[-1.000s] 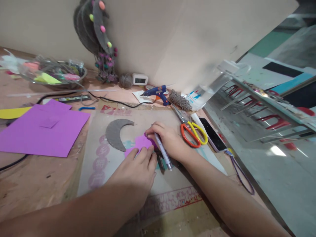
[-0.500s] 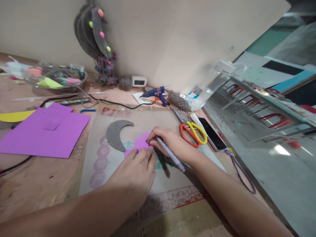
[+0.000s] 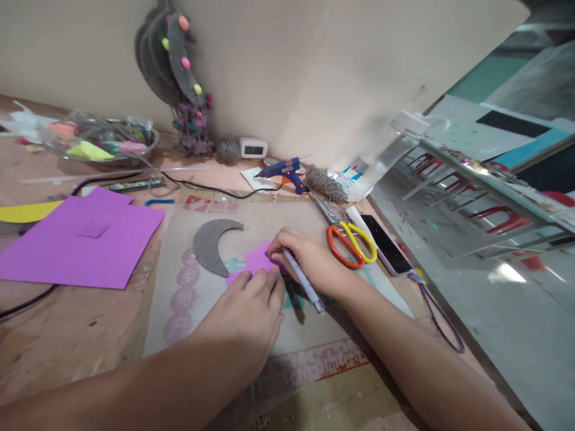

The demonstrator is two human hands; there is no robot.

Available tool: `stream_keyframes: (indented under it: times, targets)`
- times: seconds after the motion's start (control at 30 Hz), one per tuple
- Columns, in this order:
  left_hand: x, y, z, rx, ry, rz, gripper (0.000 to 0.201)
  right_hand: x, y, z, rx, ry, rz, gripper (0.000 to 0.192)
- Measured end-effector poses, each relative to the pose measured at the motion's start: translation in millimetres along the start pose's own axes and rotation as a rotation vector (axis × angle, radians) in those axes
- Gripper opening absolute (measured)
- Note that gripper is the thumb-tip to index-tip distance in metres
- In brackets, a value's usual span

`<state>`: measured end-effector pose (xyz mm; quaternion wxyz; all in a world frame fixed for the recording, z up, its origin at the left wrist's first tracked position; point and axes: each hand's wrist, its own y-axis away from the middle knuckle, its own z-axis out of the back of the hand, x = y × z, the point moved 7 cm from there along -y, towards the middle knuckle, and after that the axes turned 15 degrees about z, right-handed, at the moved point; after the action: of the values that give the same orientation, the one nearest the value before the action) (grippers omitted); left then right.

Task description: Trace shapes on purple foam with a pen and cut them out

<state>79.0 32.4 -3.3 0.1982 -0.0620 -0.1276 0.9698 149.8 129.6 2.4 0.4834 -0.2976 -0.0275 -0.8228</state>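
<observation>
A person's left hand [image 3: 245,314] lies flat, fingers together, pressing the near edge of a small purple paper piece [image 3: 256,261] onto a printed cardboard sheet [image 3: 309,341] spread on the desk [image 3: 67,335]. Just right of the paper piece, the right hand [image 3: 308,258] closes around a pen [image 3: 302,281], its tip on the piece's right edge. Just left of the paper piece lies a grey crescent cutout [image 3: 209,242]. Farther right of it sit orange-and-yellow scissors [image 3: 350,239], with a phone [image 3: 385,244] beside them. Well to the left rests a large purple sheet [image 3: 81,239]. Beyond the paper piece, near the wall, lies a blue glue gun [image 3: 285,170].
</observation>
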Motion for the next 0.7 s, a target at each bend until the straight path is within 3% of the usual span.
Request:
stream_keyframes:
  times: [0.1, 0.27, 0.53, 0.7]
  targets:
    - [0.3, -0.9, 1.5, 0.014, 0.004, -0.001, 0.036, -0.5, -2.8, 0.4, -0.018, 0.083, -0.026, 0.012]
    - [1.2, -0.1, -2.2, 0.077, 0.008, 0.011, 0.04, -3.4, 0.0, -1.0, -0.012, -0.015, -0.014, 0.008]
    - [2.8, -2.4, -4.9, 0.121, 0.013, 0.017, 0.042, -3.9, -0.7, 3.3, -0.084, 0.074, -0.001, 0.009]
    - [3.3, -1.9, -7.1, 0.155, 0.025, 0.03, 0.043, -5.7, 1.3, 0.9, -0.05, 0.037, -0.002, 0.006]
